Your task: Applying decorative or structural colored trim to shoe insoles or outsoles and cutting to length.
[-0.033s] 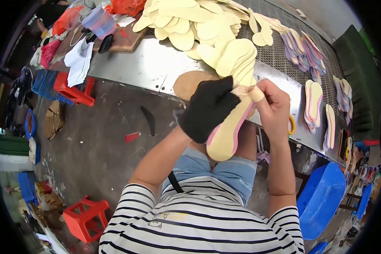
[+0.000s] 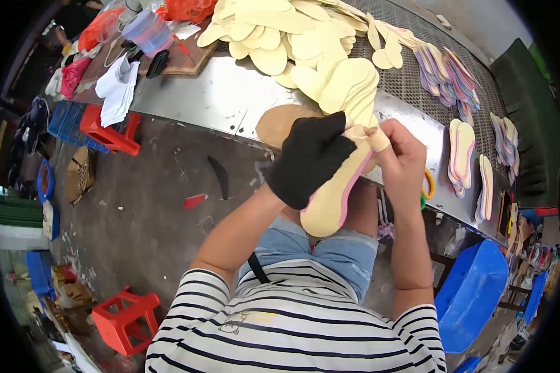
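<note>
A cream insole with a pink edge [image 2: 331,208] hangs aslant over my lap, its wide end toward me. My left hand [image 2: 310,160], in a black glove with bare fingertips, is closed round the insole's upper part. Beside it, my right hand [image 2: 402,152] pinches at the far end with thumb and forefinger; a beige wrap [image 2: 378,140] covers the thumb. The glove and fingers partly hide that end. Just beyond both hands, a fanned stack of cream insoles [image 2: 348,84] lies on the metal table [image 2: 186,102]. A brown oval pad [image 2: 280,124] is left of the glove.
A large pile of cream insoles [image 2: 261,25] fills the table's far middle. Bundles of layered insoles [image 2: 460,152] lie at right, near yellow scissor handles [image 2: 428,183]. A blue tub [image 2: 473,295] stands low at right. Red stools [image 2: 126,320] and white papers [image 2: 117,90] are at left.
The insole's near end has shifted very slightly left. Both hands keep their hold, and a bit more of the scissor handles shows beside my right wrist.
</note>
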The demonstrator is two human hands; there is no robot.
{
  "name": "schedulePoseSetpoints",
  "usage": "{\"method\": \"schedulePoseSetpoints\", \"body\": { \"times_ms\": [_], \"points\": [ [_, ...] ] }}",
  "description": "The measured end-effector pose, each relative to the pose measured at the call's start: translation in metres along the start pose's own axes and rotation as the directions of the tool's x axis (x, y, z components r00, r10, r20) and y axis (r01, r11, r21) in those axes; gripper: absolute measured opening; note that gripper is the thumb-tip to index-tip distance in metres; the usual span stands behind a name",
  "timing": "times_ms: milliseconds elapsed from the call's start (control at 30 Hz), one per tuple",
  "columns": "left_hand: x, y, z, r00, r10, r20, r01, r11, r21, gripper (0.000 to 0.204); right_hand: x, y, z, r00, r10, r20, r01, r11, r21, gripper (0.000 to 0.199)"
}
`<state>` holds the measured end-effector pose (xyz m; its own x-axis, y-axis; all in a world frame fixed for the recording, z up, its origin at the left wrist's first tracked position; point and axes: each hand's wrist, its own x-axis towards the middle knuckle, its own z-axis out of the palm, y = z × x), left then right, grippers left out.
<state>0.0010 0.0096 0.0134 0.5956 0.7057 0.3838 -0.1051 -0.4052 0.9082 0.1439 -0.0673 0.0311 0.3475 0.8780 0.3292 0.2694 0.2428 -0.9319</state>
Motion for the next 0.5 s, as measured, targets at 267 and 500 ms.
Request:
{"method": "schedulePoseSetpoints", "body": {
  "times_ms": [267, 500],
  "points": [
    [-0.006, 0.000, 0.015, 0.932, 0.091, -0.351, -0.097, 0.995, 0.001, 0.022, -0.044, 0.020, 0.024, 0.999, 0.042, 0.020, -0.040, 0.996, -0.074, 0.021],
    [-0.006, -0.001, -0.002, 0.859, -0.366, 0.357, 0.509, 0.685, -0.522, 0.029, -0.052, 0.034, 0.020, 0.907, 0.131, 0.400, -0.393, 0.604, 0.693, 0.028]
  ]
}}
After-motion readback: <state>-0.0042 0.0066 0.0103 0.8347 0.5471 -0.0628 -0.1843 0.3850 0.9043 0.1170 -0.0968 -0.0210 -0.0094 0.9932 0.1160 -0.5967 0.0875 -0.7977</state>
